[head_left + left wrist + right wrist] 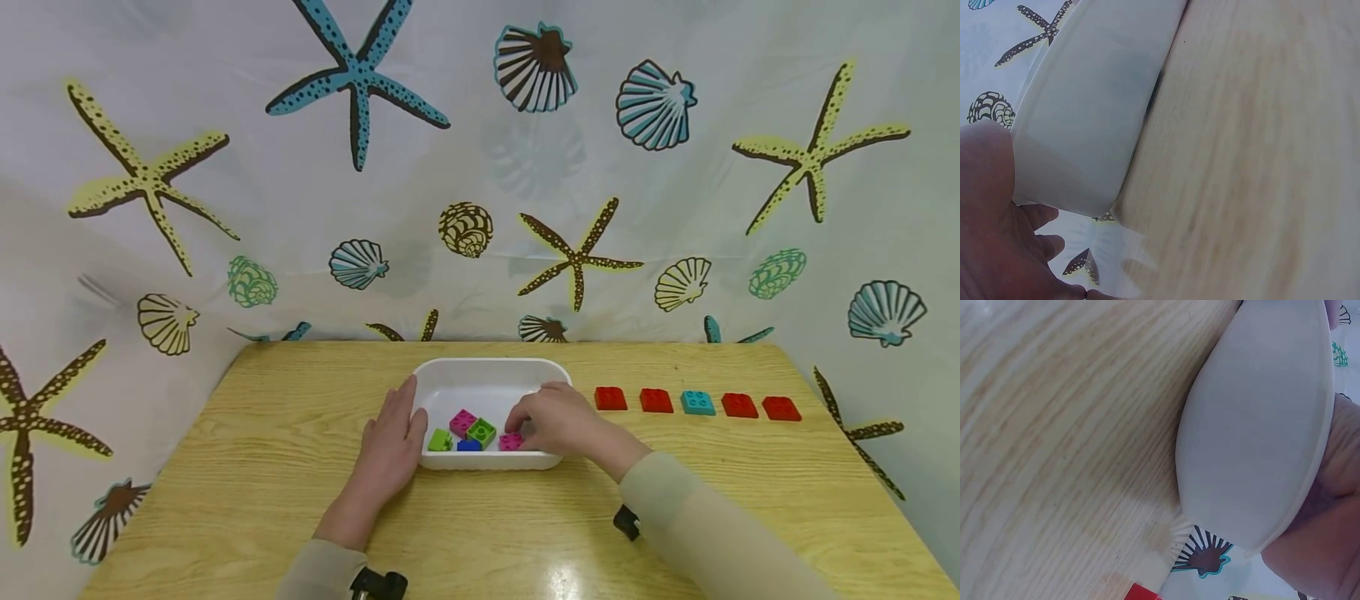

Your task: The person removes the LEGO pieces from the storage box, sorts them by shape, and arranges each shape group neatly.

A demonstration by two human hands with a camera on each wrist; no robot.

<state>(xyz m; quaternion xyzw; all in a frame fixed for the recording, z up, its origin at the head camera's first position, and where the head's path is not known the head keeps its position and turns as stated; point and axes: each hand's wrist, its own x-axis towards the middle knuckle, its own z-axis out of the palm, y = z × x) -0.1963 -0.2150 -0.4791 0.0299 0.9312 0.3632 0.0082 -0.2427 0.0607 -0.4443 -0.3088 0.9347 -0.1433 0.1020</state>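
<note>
A white plastic tray (491, 460) stands on the wooden table, with several toy building bricks gathered toward its near side. My left hand (392, 437) rests along the tray's left end, fingers stretched forward and thumb at the rim. In the left wrist view the hand lies against the tray's outer wall (1085, 112). My right hand (558, 419) reaches over the tray's right end, its curled fingers pinching a pink brick (512, 442) near the front right corner. The right wrist view hides those fingertips behind the tray wall (1254, 425).
Also in the tray are another pink brick (462, 422), a green brick (482, 432), a lime brick (440, 440) and a blue brick (469, 446). Right of the tray runs a row of red bricks (656, 400) with one turquoise brick (698, 402) in the middle. A patterned curtain (465, 308) hangs behind the table.
</note>
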